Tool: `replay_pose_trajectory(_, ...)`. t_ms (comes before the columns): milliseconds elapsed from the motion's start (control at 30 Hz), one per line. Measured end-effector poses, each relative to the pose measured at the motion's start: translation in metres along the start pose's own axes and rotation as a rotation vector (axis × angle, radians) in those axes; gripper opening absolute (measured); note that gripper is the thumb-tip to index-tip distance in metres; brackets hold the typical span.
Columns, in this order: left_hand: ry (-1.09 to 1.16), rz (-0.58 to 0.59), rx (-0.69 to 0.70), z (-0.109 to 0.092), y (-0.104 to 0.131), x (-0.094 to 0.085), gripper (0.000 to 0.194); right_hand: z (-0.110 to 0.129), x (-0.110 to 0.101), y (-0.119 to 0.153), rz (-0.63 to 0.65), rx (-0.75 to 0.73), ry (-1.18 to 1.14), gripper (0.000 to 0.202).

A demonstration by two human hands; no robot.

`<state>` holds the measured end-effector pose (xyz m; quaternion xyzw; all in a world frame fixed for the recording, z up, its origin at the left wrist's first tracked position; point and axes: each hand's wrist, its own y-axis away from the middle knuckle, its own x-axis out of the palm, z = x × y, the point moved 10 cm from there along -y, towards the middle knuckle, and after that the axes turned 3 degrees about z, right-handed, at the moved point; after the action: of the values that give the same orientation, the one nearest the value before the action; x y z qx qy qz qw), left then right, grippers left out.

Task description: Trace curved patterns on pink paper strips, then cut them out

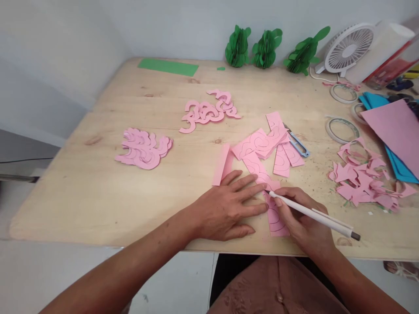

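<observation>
A white pen (314, 213) rests in the grip of my right hand (309, 222), its dark tip down on a pink paper strip (276, 220) marked with curved lines. Flat on the table, with fingers spread, my left hand (229, 207) presses the edge of that strip. Just beyond my fingers lie more pink strips (252, 144) with drawn curves, overlapping one another. A folded pink paper (222, 163) touches the area by my left fingertips. Beside the strips is a light blue utility knife (298, 143).
Cut pink curved pieces (144, 150) are piled at left, with more pink cutouts (209, 111) farther back. Pink scraps (363, 179), tape rolls (343, 130) and blue paper (397, 161) lie right. Green paper figures (238, 48), a green strip (168, 66) and a white fan (349, 49) are along the back.
</observation>
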<state>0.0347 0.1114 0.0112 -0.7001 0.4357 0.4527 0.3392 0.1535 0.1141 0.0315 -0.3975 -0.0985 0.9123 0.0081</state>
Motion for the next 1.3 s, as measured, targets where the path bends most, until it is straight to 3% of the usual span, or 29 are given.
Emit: replay_pose_trajectory(1300,0.002,0.015,-0.005,0.0006,0.0005,0.0022,0.046,0.0012,-0.0041,0.0073,-0.007,0.003,0.049,0.01)
